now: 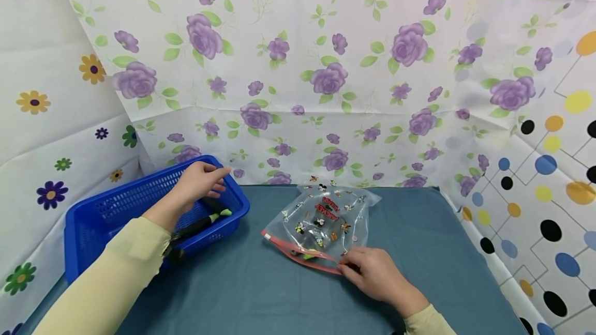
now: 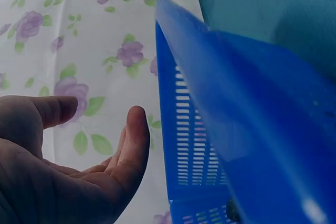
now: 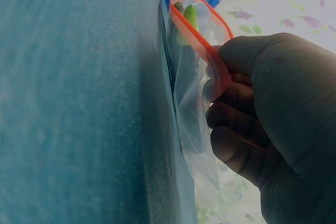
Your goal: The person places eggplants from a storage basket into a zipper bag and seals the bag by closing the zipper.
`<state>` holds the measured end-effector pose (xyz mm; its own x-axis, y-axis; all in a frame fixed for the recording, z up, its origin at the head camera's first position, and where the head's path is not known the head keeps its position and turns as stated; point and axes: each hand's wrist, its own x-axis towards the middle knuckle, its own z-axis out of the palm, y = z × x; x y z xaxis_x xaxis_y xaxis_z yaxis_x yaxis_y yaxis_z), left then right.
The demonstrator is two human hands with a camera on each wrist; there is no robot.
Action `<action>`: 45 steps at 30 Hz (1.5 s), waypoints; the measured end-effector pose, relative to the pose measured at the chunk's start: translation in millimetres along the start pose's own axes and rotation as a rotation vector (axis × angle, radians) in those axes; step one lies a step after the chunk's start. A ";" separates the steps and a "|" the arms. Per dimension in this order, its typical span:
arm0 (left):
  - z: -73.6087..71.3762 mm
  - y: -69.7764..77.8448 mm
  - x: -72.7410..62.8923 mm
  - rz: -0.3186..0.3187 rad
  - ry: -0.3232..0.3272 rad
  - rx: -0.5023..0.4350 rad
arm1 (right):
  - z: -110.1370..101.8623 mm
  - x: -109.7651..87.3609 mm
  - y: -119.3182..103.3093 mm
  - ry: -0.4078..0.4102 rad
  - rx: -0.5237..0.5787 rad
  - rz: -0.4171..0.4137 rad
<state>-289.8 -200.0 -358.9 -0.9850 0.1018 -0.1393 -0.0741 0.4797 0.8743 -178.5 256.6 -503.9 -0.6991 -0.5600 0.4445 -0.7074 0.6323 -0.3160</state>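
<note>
A clear zip bag [image 1: 321, 216] with cartoon prints and a red zip edge lies on the table. My right hand [image 1: 372, 275] pinches the near right end of its red edge, also seen in the right wrist view, where the bag mouth [image 3: 202, 35] gapes. Something with a bright green end [image 3: 190, 17] is inside the bag; its kind is unclear. Over the blue basket [image 1: 233, 185] hovers my left hand [image 1: 197, 185], thumb and fingers apart, holding nothing. Beneath it in the basket lie dark items with light green tips [image 1: 200, 225], partly hidden by the arm.
A blue-green cloth [image 1: 419, 242] covers the table. Flowered sheeting [image 1: 298, 92] hangs behind it, and dotted sheeting [image 1: 549, 195] stands at the right. The basket's raised rim [image 2: 210, 98] stands close beside my left hand.
</note>
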 end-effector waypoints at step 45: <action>-22.9 -23.9 49.8 -0.179 -0.181 0.408 | 2.0 -1.4 0.8 -0.007 -0.032 0.010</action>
<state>-340.7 -226.4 -376.1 -0.9166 0.1191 -0.3818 -0.1375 0.8027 0.5804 -178.3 256.8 -506.4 -0.7067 -0.5575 0.4356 -0.6970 0.6543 -0.2935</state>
